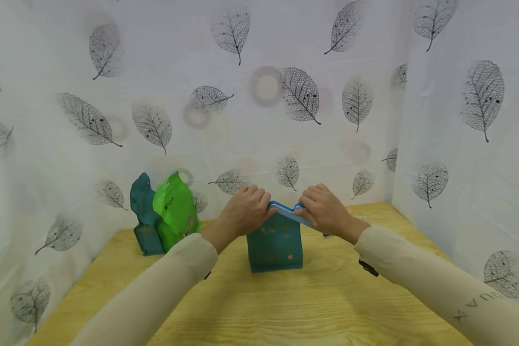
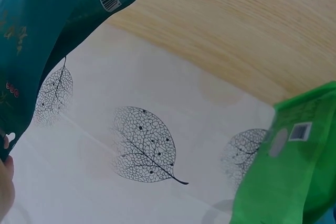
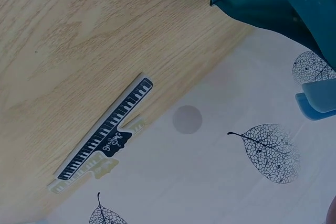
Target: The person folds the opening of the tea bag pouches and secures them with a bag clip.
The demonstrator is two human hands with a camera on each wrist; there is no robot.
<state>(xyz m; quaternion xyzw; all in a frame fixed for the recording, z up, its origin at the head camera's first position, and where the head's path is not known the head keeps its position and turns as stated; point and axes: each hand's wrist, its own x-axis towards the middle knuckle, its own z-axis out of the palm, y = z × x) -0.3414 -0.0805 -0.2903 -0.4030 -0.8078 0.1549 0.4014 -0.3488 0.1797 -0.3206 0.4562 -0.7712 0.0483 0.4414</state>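
Observation:
A teal pouch bag [image 1: 274, 247] stands upright on the table between my hands. My left hand [image 1: 247, 209] grips its top left corner, and in the left wrist view a few fingertips [image 2: 6, 177] show at that corner, by a small hole. My right hand [image 1: 323, 210] holds a blue bag clip [image 1: 289, 211], which lies slantwise across the top of the bag. One end of the clip [image 3: 319, 98] juts out beside the bag in the right wrist view. Whether the clip is closed over the bag's edge cannot be told; my hands cover part of it.
At the back left stand a green bag [image 1: 177, 211] and a second teal bag [image 1: 148, 235], side by side. Two clips with piano-key patterns, one black [image 3: 107, 132] and one pale [image 3: 102, 166], lie by the table's back edge. Leaf-print sheets [image 1: 268, 139] surround the wooden table [image 1: 259, 312].

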